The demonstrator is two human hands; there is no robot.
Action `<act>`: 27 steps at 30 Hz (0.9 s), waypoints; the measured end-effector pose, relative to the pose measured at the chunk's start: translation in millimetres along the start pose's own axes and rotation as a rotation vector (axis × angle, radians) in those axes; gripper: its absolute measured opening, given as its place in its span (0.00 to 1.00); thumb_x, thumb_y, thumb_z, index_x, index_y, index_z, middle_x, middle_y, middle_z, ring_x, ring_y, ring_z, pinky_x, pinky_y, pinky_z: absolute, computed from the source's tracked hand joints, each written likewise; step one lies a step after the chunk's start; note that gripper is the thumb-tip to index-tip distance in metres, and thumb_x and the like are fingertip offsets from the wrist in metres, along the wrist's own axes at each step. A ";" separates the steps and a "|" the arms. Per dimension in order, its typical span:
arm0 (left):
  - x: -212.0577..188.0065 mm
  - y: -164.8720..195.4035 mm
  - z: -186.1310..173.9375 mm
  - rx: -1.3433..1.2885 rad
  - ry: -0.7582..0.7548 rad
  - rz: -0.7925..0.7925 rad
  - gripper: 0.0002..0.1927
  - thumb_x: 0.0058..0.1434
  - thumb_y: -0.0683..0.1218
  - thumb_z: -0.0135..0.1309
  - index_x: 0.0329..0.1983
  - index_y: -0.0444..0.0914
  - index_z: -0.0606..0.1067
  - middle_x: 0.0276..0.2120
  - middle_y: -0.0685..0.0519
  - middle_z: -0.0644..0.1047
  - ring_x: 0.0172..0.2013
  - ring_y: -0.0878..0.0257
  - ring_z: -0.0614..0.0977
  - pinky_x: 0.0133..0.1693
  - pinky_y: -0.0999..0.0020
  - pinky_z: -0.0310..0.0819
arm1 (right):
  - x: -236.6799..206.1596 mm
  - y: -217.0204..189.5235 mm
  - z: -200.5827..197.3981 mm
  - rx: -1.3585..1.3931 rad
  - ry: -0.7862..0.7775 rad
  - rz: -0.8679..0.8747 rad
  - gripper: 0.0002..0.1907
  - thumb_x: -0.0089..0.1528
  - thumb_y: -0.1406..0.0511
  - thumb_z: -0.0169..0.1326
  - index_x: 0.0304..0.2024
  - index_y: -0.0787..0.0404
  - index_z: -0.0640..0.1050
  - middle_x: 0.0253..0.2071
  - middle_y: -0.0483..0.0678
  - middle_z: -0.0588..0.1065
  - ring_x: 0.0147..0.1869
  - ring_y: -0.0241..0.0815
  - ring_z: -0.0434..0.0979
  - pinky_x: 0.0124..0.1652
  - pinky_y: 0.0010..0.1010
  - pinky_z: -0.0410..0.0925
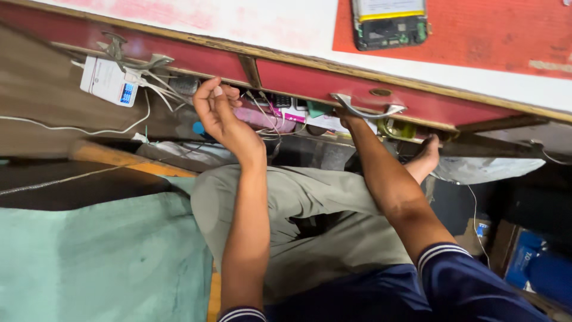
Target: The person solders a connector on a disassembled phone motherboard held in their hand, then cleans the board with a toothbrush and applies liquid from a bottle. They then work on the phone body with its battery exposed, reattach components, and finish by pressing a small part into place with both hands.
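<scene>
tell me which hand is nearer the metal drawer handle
Right. The right hand reaches into the open drawer directly beneath the metal drawer handle, mostly hidden behind it. The left hand hangs apart at the neighbouring drawer's opening, beside the white cables.

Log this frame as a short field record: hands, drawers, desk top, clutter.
left hand: raised at the gap of the left drawer, fingers curled, nothing clearly held
right hand: reaches up under the metal handle of the right drawer, mostly hidden
drawer contents: pink packets, cables, small parts, too jumbled to tell apart
desk top: opened phone lying on a red mat
left side: white charger box with white wires
below: person's knee in grey trousers, bare foot
</scene>
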State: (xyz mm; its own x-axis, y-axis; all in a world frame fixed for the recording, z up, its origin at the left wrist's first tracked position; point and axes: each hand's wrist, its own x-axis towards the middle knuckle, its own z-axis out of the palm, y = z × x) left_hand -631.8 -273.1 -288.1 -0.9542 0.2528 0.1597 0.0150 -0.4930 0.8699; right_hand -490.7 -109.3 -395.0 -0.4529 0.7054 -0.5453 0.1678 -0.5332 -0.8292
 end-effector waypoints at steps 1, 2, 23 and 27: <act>0.5 -0.8 -0.9 -0.007 0.009 -0.007 0.07 0.78 0.42 0.44 0.53 0.37 0.73 0.35 0.56 0.74 0.37 0.70 0.70 0.42 0.71 0.65 | 4.3 4.8 -4.5 0.019 -0.028 -0.039 0.14 0.72 0.60 0.54 0.58 0.58 0.75 0.51 0.51 0.77 0.47 0.44 0.76 0.40 0.37 0.73; 0.6 -1.2 -1.6 -0.013 0.004 -0.004 0.07 0.78 0.42 0.44 0.53 0.37 0.73 0.35 0.56 0.74 0.38 0.69 0.71 0.42 0.71 0.65 | 8.2 9.8 -9.1 0.039 -0.053 -0.074 0.14 0.74 0.60 0.55 0.57 0.62 0.76 0.51 0.54 0.76 0.48 0.48 0.76 0.41 0.39 0.73; 0.3 -1.8 -7.2 -0.069 -0.016 -0.019 0.07 0.78 0.40 0.44 0.53 0.36 0.72 0.36 0.55 0.73 0.39 0.68 0.72 0.43 0.71 0.65 | 28.5 6.4 -67.1 0.511 0.303 -0.467 0.28 0.69 0.49 0.47 0.66 0.54 0.69 0.65 0.49 0.70 0.66 0.47 0.69 0.61 0.45 0.62; 5.1 -2.2 -10.6 -0.083 0.003 -0.002 0.07 0.78 0.40 0.45 0.53 0.36 0.73 0.36 0.55 0.73 0.38 0.68 0.72 0.42 0.71 0.66 | 27.3 8.4 -68.7 0.544 0.150 -0.478 0.30 0.68 0.46 0.46 0.67 0.53 0.68 0.67 0.49 0.69 0.68 0.47 0.68 0.64 0.47 0.61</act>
State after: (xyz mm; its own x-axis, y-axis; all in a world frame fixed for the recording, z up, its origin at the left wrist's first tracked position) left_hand -639.8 -279.6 -294.2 -0.9550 0.2516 0.1570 -0.0113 -0.5599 0.8285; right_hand -441.5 -62.4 -425.4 -0.2371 0.9541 -0.1828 -0.4931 -0.2803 -0.8236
